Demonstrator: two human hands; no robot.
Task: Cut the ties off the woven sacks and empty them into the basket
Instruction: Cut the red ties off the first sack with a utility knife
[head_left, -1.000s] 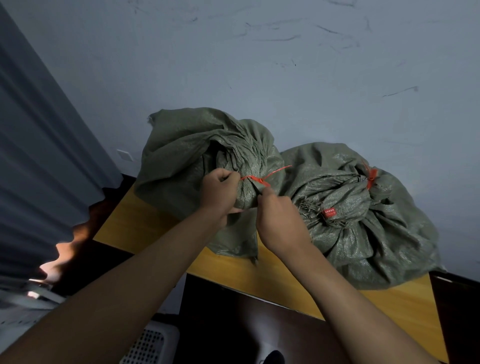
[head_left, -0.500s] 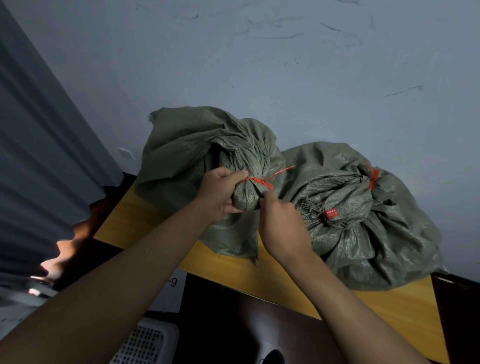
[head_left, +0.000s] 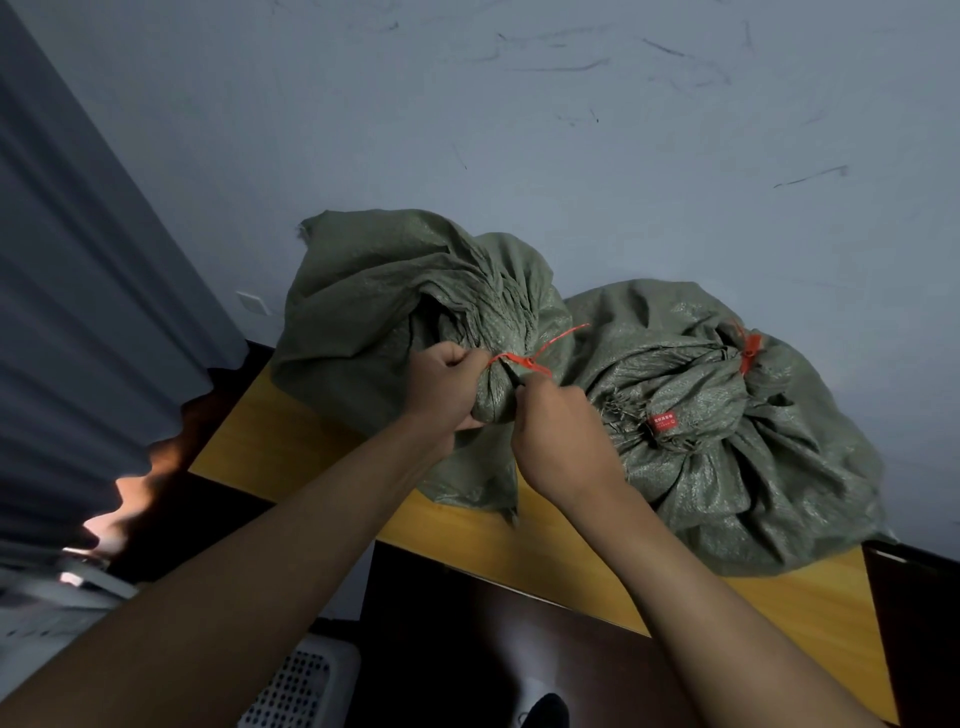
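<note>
- Wall (head_left: 571, 130): pale grey, scuffed with dark marks, rising behind both sacks and well beyond the fingers.
- Curtain (head_left: 78, 312): grey, pleated, hanging far to the left of the left hand.
- Tabletop (head_left: 291, 441): yellow wood, carrying both sacks; its bare front strip lies below and to the left of the fingers.
- Right-hand woven sack (head_left: 753, 441): green, crumpled, lying to the right of the right hand and touching the other sack; its neck is gathered and bound by a red tie (head_left: 748, 351), and a small red label (head_left: 663, 422) sits just right of the right hand.
- Left-hand woven sack (head_left: 374, 296): green, its bunched neck pointing toward the viewer and held between the two hands.
- Basket (head_left: 306, 680): white, perforated, partly visible below the tabletop, well beneath the forearms.
- Left hand (head_left: 447, 389): fingers curled round the gathered neck of the left-hand woven sack, just left of its tie.
- Right hand (head_left: 566, 436): fingers curled, tips against the sack's neck directly under the tie; what they pinch cannot be told, since the back of the hand hides them.
- Red cable tie (head_left: 524, 361): cinched round the neck between the two hands, its free tail slanting up and right, away from the fingers.
</note>
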